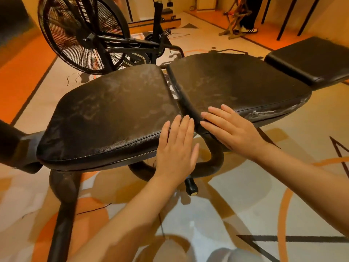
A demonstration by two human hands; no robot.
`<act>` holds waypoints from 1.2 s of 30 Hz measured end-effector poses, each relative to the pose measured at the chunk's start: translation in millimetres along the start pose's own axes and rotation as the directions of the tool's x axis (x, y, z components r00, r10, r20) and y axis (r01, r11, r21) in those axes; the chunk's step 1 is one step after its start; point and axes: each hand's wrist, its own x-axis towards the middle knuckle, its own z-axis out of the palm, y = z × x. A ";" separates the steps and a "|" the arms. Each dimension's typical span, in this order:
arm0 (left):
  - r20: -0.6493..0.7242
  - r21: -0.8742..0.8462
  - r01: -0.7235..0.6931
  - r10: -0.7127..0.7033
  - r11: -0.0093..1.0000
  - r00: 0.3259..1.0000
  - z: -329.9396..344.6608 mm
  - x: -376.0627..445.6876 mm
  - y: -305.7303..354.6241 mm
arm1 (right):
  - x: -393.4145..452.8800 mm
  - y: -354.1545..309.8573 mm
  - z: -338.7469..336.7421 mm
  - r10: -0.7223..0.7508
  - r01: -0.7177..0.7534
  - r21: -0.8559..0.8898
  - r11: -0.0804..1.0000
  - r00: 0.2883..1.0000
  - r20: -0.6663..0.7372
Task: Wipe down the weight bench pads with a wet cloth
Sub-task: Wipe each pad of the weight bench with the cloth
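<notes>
Streaks, perhaps dried, mottle both bench pads [117, 103] under flat, empty left hand [176, 148] and right hand [229, 127].

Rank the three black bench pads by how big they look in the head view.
1. Left pad and middle pad: look alike, so no ranking.
2. Far right pad: smallest, though it lies farther from the camera.
</notes>
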 end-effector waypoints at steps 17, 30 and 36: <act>-0.129 0.002 0.141 -0.139 0.990 0.982 11.1 4.3 14.0 | -73.3 67.1 -13.9 -0.078 0.055 -0.166 0.985 0.988 -0.132; -0.188 -0.055 0.111 -0.120 0.992 0.975 8.3 1.9 7.4 | 2.4 5.9 23.4 -0.323 0.320 -0.288 0.902 0.946 0.039; -0.196 -0.088 0.104 -0.120 0.991 0.973 10.6 -0.2 6.5 | -50.8 65.3 -4.4 -0.332 0.302 -0.336 0.892 0.943 -0.034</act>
